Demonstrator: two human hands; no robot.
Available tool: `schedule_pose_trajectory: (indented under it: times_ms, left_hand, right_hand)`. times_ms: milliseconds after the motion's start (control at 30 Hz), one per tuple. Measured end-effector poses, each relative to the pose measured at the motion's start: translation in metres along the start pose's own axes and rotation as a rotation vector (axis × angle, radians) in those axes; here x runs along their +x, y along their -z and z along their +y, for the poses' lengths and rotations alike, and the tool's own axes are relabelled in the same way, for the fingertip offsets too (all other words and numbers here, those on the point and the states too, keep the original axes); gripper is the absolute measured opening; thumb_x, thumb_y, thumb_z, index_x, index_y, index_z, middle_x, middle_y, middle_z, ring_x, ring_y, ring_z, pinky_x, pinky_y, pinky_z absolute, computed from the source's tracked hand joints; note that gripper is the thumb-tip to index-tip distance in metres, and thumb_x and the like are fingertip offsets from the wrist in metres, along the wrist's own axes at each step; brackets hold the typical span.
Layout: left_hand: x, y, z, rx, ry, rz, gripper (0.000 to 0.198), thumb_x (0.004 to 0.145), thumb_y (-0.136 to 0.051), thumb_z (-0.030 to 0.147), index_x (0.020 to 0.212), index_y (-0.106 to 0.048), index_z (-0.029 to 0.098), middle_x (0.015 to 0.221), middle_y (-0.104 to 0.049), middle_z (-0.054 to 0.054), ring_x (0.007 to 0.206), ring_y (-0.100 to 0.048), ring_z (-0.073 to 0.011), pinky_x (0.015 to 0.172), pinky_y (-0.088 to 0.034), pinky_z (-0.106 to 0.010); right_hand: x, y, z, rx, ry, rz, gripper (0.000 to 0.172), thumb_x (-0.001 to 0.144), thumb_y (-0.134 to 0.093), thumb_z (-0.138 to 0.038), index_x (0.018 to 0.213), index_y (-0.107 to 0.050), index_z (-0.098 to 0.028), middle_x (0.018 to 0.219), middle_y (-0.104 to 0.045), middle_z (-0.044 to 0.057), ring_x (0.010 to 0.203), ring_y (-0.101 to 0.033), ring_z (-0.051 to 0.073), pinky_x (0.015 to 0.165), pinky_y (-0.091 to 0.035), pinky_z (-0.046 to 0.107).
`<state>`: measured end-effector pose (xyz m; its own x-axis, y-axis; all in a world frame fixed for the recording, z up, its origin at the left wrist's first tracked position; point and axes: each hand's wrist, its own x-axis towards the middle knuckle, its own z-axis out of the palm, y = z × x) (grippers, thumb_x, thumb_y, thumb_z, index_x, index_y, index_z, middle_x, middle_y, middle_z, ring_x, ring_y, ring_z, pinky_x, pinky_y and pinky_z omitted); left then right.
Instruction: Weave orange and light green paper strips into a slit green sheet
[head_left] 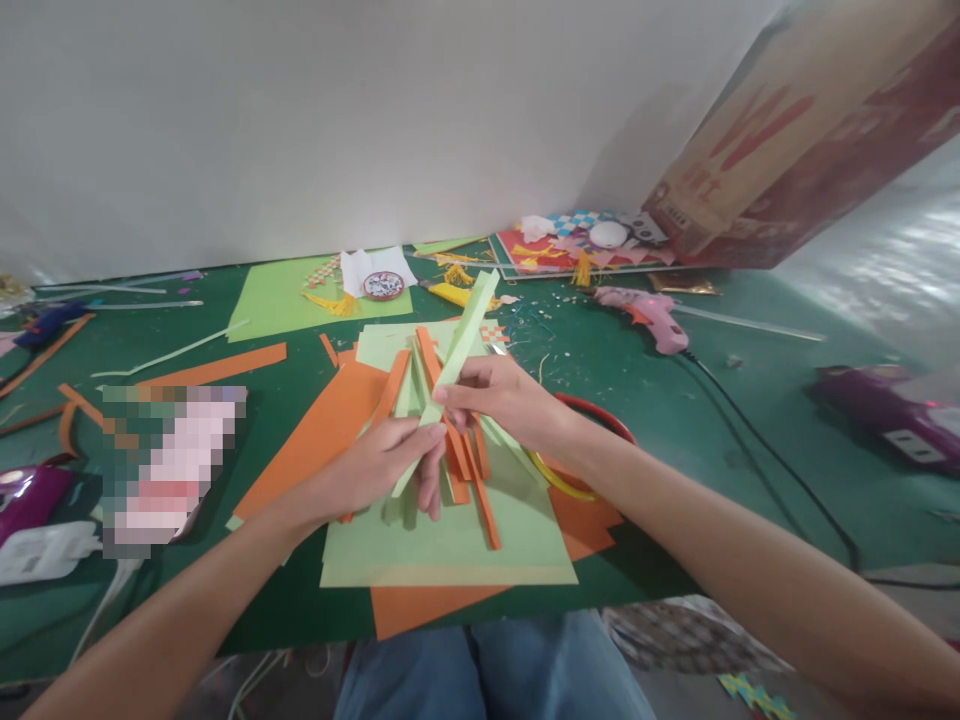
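A light green paper strip (pixel 469 325) slants up and away between my two hands. My left hand (pixel 394 455) pinches it near its lower end with thumb and fingers. Farther up the strip, my right hand (pixel 491 395) grips it between thumb and forefinger. Beneath the hands lie several folded orange paper strips (pixel 486 510) and other green strips, partly hidden by my fingers. They rest on light green paper sheets (pixel 450 560), with orange sheets (pixel 315 430) underneath and to the left.
A pink glue gun (pixel 649 312) with a black cord lies at the right, a purple device (pixel 892 410) beyond it. Yellow and red rings (pixel 592 415) sit by my right forearm. Left are a blurred-out phone (pixel 180 460) and a white charger (pixel 49 552). A yellow cutter (pixel 450 293) lies behind.
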<state>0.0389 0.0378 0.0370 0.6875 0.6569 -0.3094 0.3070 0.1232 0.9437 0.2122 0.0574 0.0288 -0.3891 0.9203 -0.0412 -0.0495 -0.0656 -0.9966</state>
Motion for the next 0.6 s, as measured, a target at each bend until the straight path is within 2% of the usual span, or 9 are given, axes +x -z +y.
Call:
schedule_pose_trajectory:
  times_ms: [267, 600]
  left_hand:
    - [-0.0005, -0.0017, -0.0023, 0.015, -0.003, 0.026, 0.037, 0.095, -0.033, 0.033, 0.062, -0.041, 0.018, 0.045, -0.051, 0.006, 0.052, -0.063, -0.0113, 0.056, -0.046, -0.022]
    - [0.0008, -0.0009, -0.0036, 0.042, -0.038, 0.039, 0.04, 0.095, -0.033, 0.033, 0.059, -0.041, 0.019, 0.042, -0.05, 0.006, 0.051, -0.063, -0.0113, 0.062, -0.046, -0.023]
  right_hand:
    - [-0.0006, -0.0037, 0.001, 0.039, -0.007, 0.013, 0.026, 0.066, -0.073, -0.031, 0.059, -0.055, -0.014, 0.047, -0.053, -0.004, 0.044, -0.049, 0.006, 0.045, -0.037, 0.022]
    - [0.0001, -0.0064, 0.0056, 0.017, -0.007, -0.034, 0.028, 0.065, -0.074, -0.032, 0.056, -0.055, -0.013, 0.047, -0.054, -0.003, 0.043, -0.049, 0.006, 0.043, -0.037, 0.021]
